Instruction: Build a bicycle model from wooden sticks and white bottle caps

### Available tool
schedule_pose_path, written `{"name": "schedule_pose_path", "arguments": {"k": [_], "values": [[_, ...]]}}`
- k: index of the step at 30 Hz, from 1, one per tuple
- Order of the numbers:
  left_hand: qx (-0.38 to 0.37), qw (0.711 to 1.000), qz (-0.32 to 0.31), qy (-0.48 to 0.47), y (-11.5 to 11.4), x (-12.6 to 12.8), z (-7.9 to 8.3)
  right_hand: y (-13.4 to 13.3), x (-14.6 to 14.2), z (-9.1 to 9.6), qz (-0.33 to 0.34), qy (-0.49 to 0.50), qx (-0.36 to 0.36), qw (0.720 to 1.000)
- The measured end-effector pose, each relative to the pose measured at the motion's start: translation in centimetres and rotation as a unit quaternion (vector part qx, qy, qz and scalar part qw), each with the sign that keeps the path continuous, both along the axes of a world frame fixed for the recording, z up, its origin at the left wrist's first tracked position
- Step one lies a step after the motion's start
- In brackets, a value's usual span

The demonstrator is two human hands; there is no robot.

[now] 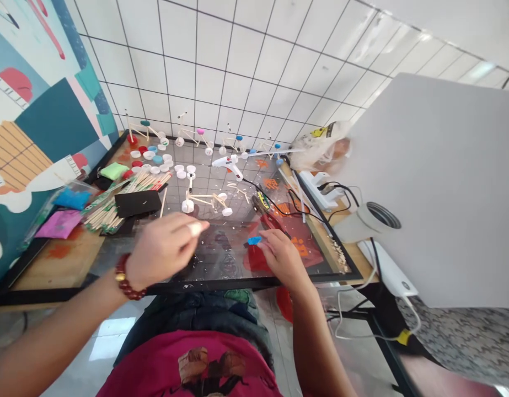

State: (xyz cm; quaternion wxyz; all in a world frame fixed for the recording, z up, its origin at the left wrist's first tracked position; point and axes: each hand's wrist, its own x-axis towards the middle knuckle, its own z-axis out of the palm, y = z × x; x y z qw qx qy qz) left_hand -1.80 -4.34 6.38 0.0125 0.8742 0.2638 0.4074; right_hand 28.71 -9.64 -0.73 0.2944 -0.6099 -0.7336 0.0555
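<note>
My left hand (pixel 163 248) has its fingers closed on a white piece (pixel 195 227), long axis pointing right. My right hand (pixel 281 256) pinches a blue piece (pixel 254 240), pointing left. Both are at lower center, above the glass surface (pixel 237 259).

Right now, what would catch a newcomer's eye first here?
The row of stick-and-cap bicycles along the far end of the glass table stands out most, with a white glue gun just in front of it. Nearer the camera, the left hand pinches a white piece, and the right hand holds a blue scrap.
</note>
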Motion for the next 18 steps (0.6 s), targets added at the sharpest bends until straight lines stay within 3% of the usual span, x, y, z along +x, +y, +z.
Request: {"name": "schedule_pose_path", "arguments": {"k": [2, 5, 7, 10, 12, 14, 18], "values": [[-0.062, 0.997, -0.041, 0.002, -1.1, 2.6, -1.1, 0.1, -0.5, -0.3, -0.007, -0.024, -0.004, 1.0], [-0.22, 0.968, -0.079, -0.094, -3.2, 5.3, -2.4, -0.4, -2.0, 0.0, -0.029, 0.006, 0.036, 0.999], [-0.365, 0.903, -0.059, -0.218, -4.4, 6.4, -3.1, -1.1, -3.5, 0.7, -0.029, 0.053, 0.107, 0.992], [-0.567, 0.733, -0.08, -0.367, -5.4, 7.1, -3.9, -2.3, -5.9, 2.2, 0.046, 0.053, 0.216, 0.974], [-0.631, 0.643, -0.091, -0.424, -5.5, 6.8, -4.0, -2.8, -7.1, 3.1, 0.117, 0.061, 0.245, 0.961], [-0.648, 0.599, -0.083, -0.462, -5.3, 6.1, -3.7, -2.9, -7.7, 3.7, 0.166, 0.119, 0.22, 0.954], [-0.649, 0.556, -0.053, -0.516, -5.4, 5.0, -3.2, -2.5, -7.9, 4.0, 0.17, 0.225, 0.149, 0.948]]}}
